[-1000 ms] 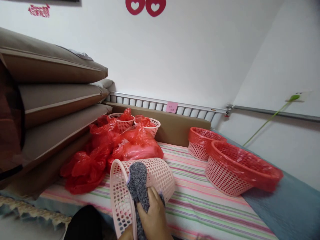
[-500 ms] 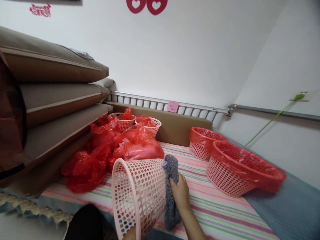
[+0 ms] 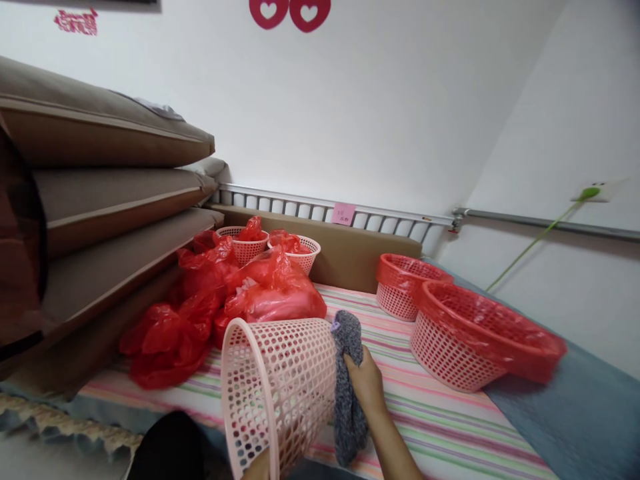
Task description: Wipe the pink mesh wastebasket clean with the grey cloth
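Note:
A pink perforated basket [image 3: 295, 367] lies on its side in the air at the lower middle, its mouth facing left. My left hand [image 3: 260, 465] reaches to its lower rim at the bottom edge; the fingers are mostly hidden behind the mesh. My right hand [image 3: 364, 377] grips a grey fuzzy cloth [image 3: 349, 400] and presses it against the basket's base. A small purple loop shows at the top of the cloth.
Red plastic bags [image 3: 275, 293] heap up behind the basket, by two small baskets [image 3: 305, 260]. Two red-lined baskets [image 3: 450, 353] stand at right on the striped sheet [image 3: 440, 427]. Stacked cushions [image 3: 115, 193] rise at left; a radiator [image 3: 295, 206] runs along the wall.
My right hand and the cloth have moved slightly to the right. The basket's base has shifted a little the same way, still against the cloth.

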`<move>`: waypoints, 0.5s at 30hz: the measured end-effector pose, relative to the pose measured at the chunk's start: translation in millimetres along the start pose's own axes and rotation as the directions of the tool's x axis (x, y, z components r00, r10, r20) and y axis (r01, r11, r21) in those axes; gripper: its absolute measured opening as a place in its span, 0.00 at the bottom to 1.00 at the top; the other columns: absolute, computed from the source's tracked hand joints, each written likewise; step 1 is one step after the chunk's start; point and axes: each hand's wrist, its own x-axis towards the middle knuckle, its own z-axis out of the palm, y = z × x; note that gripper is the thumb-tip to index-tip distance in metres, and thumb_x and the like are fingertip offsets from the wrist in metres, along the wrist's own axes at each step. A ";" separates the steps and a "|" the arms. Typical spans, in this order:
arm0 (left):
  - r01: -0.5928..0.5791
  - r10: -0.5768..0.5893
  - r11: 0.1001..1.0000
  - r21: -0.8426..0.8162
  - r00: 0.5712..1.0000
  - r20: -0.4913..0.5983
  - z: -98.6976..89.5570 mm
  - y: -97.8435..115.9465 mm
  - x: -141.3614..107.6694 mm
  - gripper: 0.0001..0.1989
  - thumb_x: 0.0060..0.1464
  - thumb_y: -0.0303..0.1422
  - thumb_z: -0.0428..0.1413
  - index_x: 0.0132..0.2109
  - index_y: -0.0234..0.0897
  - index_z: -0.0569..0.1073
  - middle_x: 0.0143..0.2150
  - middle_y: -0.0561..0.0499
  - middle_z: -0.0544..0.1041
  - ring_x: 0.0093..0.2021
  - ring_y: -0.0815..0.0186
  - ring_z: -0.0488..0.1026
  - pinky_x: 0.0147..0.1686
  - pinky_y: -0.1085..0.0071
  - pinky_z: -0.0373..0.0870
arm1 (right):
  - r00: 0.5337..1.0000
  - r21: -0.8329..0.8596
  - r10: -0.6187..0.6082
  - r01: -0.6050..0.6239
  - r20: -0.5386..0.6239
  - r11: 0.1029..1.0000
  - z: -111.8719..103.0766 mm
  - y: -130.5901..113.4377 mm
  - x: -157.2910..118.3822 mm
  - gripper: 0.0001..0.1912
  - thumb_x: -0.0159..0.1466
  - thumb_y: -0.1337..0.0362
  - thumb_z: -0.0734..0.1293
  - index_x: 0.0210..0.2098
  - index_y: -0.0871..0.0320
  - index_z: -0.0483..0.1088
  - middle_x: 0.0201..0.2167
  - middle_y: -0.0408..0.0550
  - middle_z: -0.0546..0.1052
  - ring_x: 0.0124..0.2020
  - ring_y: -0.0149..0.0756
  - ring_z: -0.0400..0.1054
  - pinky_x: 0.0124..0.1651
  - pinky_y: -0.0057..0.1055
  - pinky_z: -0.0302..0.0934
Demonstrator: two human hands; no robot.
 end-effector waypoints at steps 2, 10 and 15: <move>-0.025 0.029 0.997 0.068 0.998 -0.062 5.1 13.7 -0.3 0.39 0.34 0.45 0.66 0.56 0.43 0.66 0.63 0.45 0.64 0.65 0.48 0.55 0.64 0.53 0.47 | 1.000 -0.007 -0.004 0.004 0.004 1.000 0.5 0.2 0.3 0.19 0.56 0.56 0.57 0.43 0.58 0.66 0.39 0.52 0.77 0.40 0.41 0.71 0.41 0.31 0.61; -0.097 0.098 0.986 0.134 0.995 0.002 5.6 25.3 6.0 0.38 0.44 0.44 0.62 0.61 0.42 0.60 0.64 0.42 0.62 0.64 0.49 0.55 0.64 0.49 0.42 | 0.999 -0.055 -0.034 0.033 -0.018 0.998 2.1 1.5 0.9 0.19 0.55 0.57 0.57 0.40 0.61 0.68 0.38 0.57 0.75 0.41 0.45 0.69 0.43 0.34 0.60; -0.093 0.090 0.988 0.121 0.995 0.030 0.9 15.5 6.1 0.38 0.45 0.44 0.62 0.62 0.43 0.59 0.64 0.43 0.63 0.65 0.49 0.54 0.64 0.50 0.43 | 0.999 -0.066 -0.034 0.031 -0.042 0.997 2.6 6.6 1.1 0.19 0.54 0.57 0.57 0.38 0.63 0.69 0.38 0.58 0.75 0.41 0.46 0.69 0.44 0.35 0.60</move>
